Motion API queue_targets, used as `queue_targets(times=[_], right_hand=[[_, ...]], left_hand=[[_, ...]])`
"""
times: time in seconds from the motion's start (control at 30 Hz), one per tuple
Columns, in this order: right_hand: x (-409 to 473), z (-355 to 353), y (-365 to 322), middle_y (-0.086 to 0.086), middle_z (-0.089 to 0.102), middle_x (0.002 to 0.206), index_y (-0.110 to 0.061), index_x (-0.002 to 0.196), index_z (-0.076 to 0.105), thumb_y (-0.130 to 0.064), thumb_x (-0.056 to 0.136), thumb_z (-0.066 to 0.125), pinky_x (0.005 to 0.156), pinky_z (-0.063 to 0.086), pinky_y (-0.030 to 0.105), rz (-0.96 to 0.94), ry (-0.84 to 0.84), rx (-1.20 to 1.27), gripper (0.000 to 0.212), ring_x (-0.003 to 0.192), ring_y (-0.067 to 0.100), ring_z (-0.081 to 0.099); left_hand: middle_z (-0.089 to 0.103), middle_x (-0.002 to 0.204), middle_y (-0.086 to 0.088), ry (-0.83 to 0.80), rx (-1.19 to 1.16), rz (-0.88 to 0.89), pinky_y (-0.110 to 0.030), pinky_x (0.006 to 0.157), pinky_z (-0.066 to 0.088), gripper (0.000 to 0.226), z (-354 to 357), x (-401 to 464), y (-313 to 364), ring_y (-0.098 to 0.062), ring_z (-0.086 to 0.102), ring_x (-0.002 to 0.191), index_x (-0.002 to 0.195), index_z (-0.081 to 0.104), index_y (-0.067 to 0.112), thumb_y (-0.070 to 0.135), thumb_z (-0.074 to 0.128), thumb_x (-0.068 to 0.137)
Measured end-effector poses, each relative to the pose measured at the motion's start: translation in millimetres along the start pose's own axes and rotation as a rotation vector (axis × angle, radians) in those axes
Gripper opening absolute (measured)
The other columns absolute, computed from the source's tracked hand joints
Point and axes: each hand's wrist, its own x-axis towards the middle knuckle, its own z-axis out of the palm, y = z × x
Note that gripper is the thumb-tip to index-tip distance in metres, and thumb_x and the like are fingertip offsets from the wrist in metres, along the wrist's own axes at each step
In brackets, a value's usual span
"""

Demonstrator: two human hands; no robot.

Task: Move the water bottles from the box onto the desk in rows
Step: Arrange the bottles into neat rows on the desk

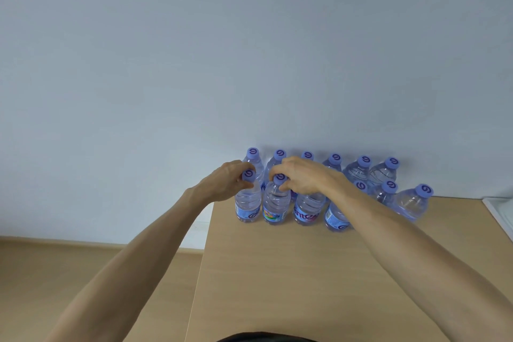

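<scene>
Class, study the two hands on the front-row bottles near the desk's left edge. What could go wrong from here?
1. The left hand grips the end bottle by its cap, close to the desk edge; a nudge might tip it off.
2. The right hand holds the neighbouring bottle by its cap; packed so closely, one knock may topple others.

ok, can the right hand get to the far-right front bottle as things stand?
Probably not yet: the right hand is gripping a front-row bottle's cap. Once released, the far-right bottle stands unobstructed at the row's end.
</scene>
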Motion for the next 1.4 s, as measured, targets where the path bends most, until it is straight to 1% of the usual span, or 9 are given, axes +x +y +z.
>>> queue_targets(times=[0.2,0.37,0.43,0.5,0.63,0.8,1.03,1.27,1.4], right_hand=[[0.0,-1.7,6.7,-0.007,0.040,0.097,-0.031,0.120,0.060,-0.018,0.093,0.061,0.080,0.052,0.044,-0.026,-0.026,0.018,0.029,0.093,0.021,0.057],[6.3,-3.7,13.8,-0.007,0.045,0.105,-0.027,0.125,0.055,-0.031,0.088,0.065,0.077,0.049,0.037,-0.045,-0.035,0.047,0.039,0.092,0.016,0.051],[7.4,0.5,15.8,-0.007,0.052,0.096,-0.029,0.100,0.056,-0.043,0.084,0.066,0.067,0.045,0.034,-0.018,-0.011,0.007,0.024,0.082,0.017,0.052],[7.5,6.0,15.0,-0.005,0.047,0.080,-0.028,0.075,0.042,-0.047,0.083,0.066,0.056,0.039,0.032,0.000,0.026,0.004,0.032,0.068,0.016,0.049],[7.9,6.8,13.3,-0.004,0.044,0.073,-0.023,0.067,0.036,-0.040,0.085,0.066,0.053,0.033,0.031,-0.031,0.048,0.020,0.039,0.066,0.019,0.047],[4.6,5.7,14.0,-0.001,0.052,0.085,-0.018,0.092,0.054,-0.041,0.083,0.068,0.054,0.037,0.031,0.004,0.059,0.059,0.028,0.076,0.020,0.054],[2.5,11.3,15.3,0.005,0.057,0.090,-0.011,0.102,0.057,-0.040,0.082,0.069,0.060,0.040,0.033,0.079,0.080,0.094,0.037,0.079,0.023,0.056],[2.4,10.0,15.5,0.003,0.053,0.092,-0.014,0.107,0.054,-0.043,0.084,0.069,0.060,0.040,0.033,0.082,0.067,0.096,0.040,0.077,0.021,0.053],[3.6,11.3,14.5,-0.001,0.050,0.087,-0.016,0.105,0.054,-0.044,0.083,0.069,0.064,0.044,0.036,0.093,0.064,0.093,0.039,0.076,0.020,0.052]], left_hand=[[0.052,0.108,0.000,-0.064,0.033,-0.058,-0.031,0.081,0.044,0.034,-0.5,-2.2,2.3,-0.019,0.052,0.091,0.128,0.052,0.025,0.026,0.058,0.094],[0.060,0.099,0.002,0.038,0.056,-0.257,-0.032,0.074,0.045,0.046,-4.8,-4.9,13.9,-0.018,0.055,0.090,0.120,0.051,0.023,0.051,0.063,0.086],[0.063,0.096,0.001,0.026,0.078,-0.320,-0.033,0.071,0.047,0.047,-3.7,-4.3,17.4,-0.019,0.058,0.087,0.114,0.052,0.024,0.058,0.061,0.083],[0.063,0.094,0.000,0.022,0.077,-0.350,-0.034,0.069,0.049,0.049,-1.7,-5.1,20.8,-0.020,0.060,0.082,0.111,0.051,0.023,0.059,0.061,0.080],[0.057,0.086,-0.001,0.046,0.102,-0.358,-0.031,0.059,0.042,0.046,3.1,-6.1,29.1,-0.024,0.058,0.075,0.103,0.048,0.016,0.054,0.063,0.082],[0.051,0.080,0.002,0.052,0.140,-0.319,-0.031,0.058,0.039,0.039,3.5,-1.9,32.1,-0.023,0.052,0.070,0.096,0.041,0.016,0.048,0.060,0.087],[0.054,0.095,-0.001,-0.174,0.103,-0.065,-0.032,0.069,0.040,0.021,-7.3,10.5,27.2,-0.025,0.052,0.083,0.102,0.050,0.016,0.029,0.061,0.090],[0.060,0.098,-0.002,-0.149,0.212,-0.118,-0.037,0.074,0.049,0.044,-9.1,16.7,25.3,-0.024,0.057,0.086,0.113,0.050,0.019,0.050,0.064,0.084],[0.057,0.097,-0.003,-0.160,0.191,-0.040,-0.037,0.073,0.046,0.023,-9.5,14.8,24.6,-0.029,0.056,0.087,0.105,0.052,0.019,0.034,0.059,0.090]])
